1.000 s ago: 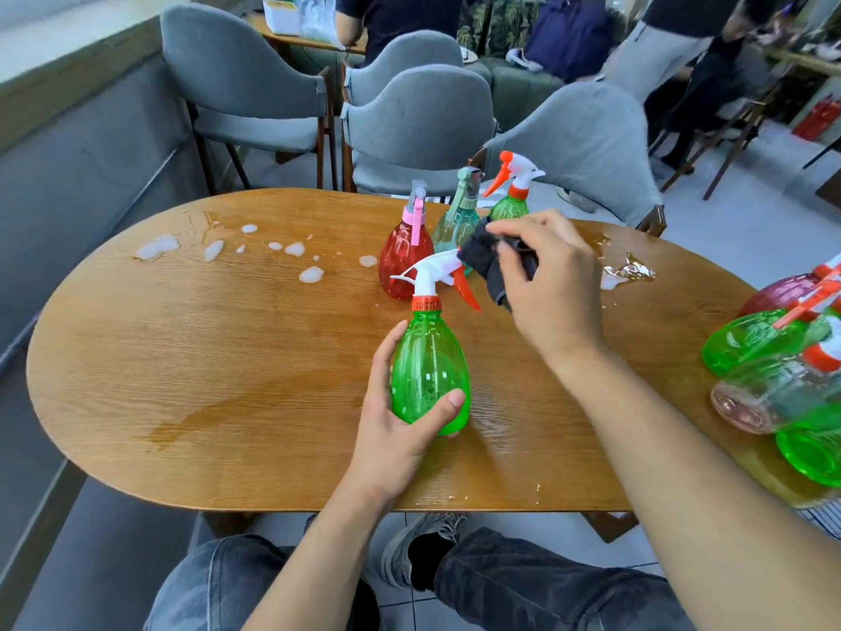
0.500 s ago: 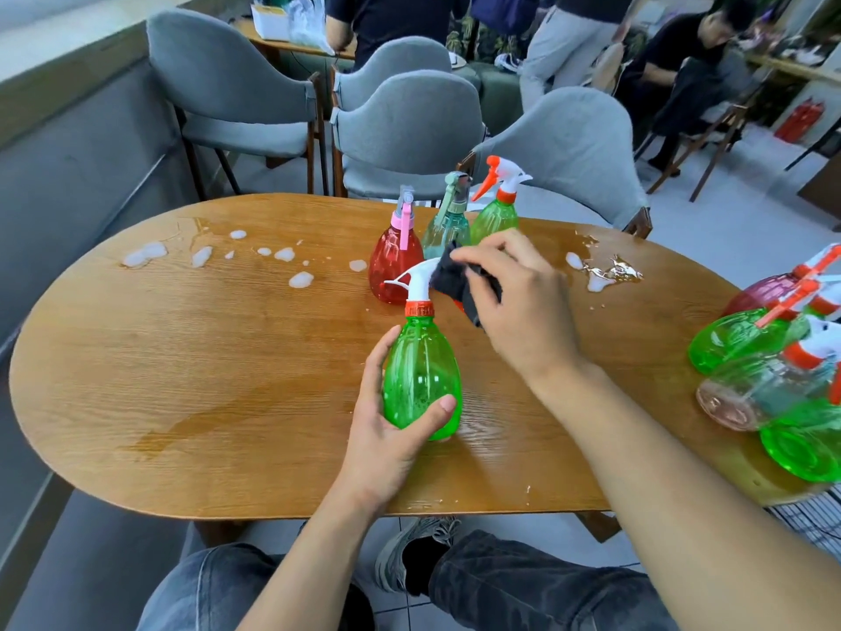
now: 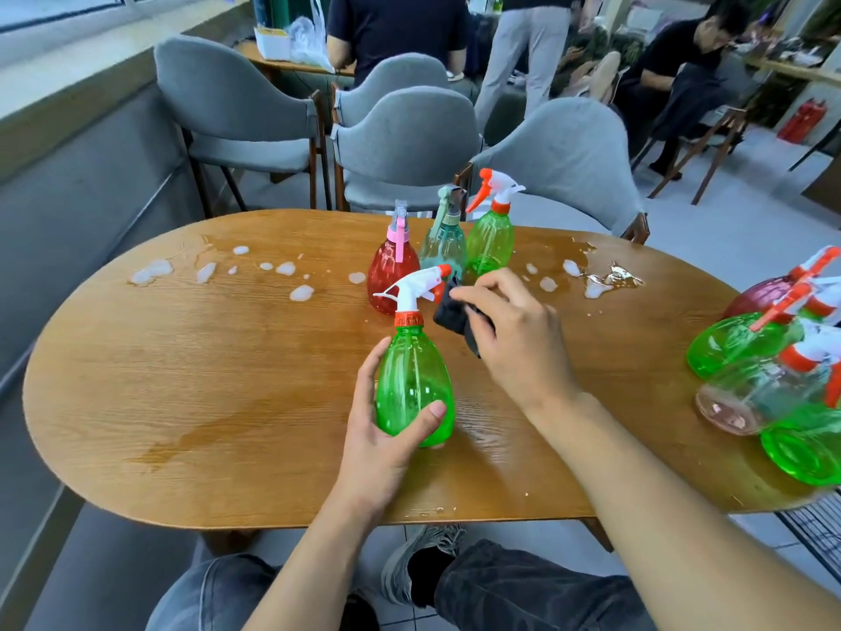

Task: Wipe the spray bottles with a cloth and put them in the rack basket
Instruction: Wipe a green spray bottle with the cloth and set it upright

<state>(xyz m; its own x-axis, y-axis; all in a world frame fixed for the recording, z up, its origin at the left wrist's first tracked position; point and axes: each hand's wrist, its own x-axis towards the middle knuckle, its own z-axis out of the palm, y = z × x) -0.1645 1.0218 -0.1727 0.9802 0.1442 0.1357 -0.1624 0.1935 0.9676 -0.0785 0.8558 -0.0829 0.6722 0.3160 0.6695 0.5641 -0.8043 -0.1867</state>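
Observation:
A green spray bottle [image 3: 412, 380] with a white and orange trigger head stands upright on the wooden table [image 3: 205, 380]. My left hand [image 3: 387, 430] grips its lower body. My right hand [image 3: 514, 339] holds a dark cloth [image 3: 455, 314] bunched just right of the bottle's neck, beside the trigger. Behind stand a red bottle [image 3: 391, 271], a teal bottle [image 3: 443, 243] and a second green bottle [image 3: 491, 239]. Several bottles [image 3: 764, 384] lie piled at the table's right edge. A black wire rack [image 3: 814, 526] shows at the lower right, below the table edge.
Foam blobs and wet patches [image 3: 282, 268] dot the far table top, with a puddle [image 3: 610, 280] at the back right. Grey chairs [image 3: 405, 143] stand behind the table. People sit and stand further back. My knees are under the near edge.
The cloth in my right hand has slid from the bottle's trigger head down towards its neck. My left hand keeps its hold on the bottle. The view has tilted up slightly.

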